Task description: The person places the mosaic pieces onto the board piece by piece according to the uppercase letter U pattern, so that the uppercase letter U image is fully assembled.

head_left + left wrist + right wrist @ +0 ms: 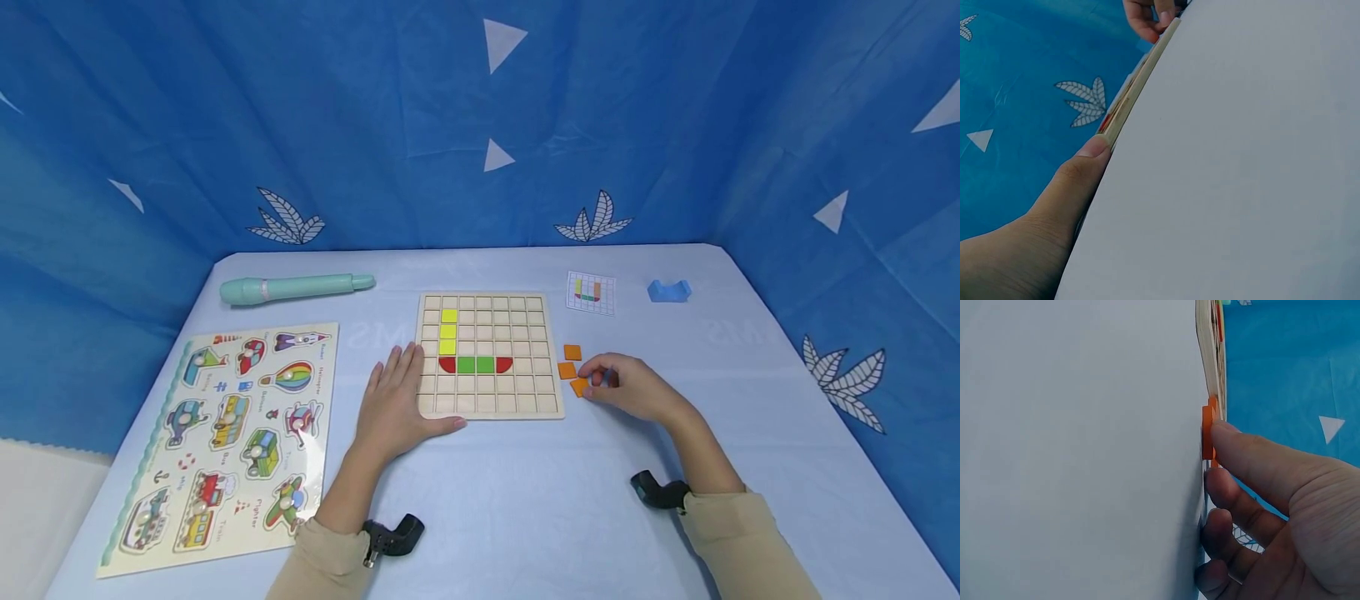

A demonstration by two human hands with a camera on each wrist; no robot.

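A wooden grid board (487,403) lies on the table, bearing yellow squares (448,332) in a column above a row of green squares (476,365) with red rounded pieces (504,365) at its ends. My left hand (393,408) rests spread at the board's left side, its thumb along the near edge; in the left wrist view that thumb (1079,165) presses the board's rim. Just right of the board lie three orange square tiles (572,352). My right hand (630,387) has thumb and curled index finger at the nearest orange tile (1207,440), pinching it by its edges.
A small pattern card (591,292) and a blue holder (669,291) lie behind on the right. At the back left is a green pen-like stick (296,288). A picture puzzle board (217,433) takes up the left side. Blue cloth (480,125) hangs behind the table.
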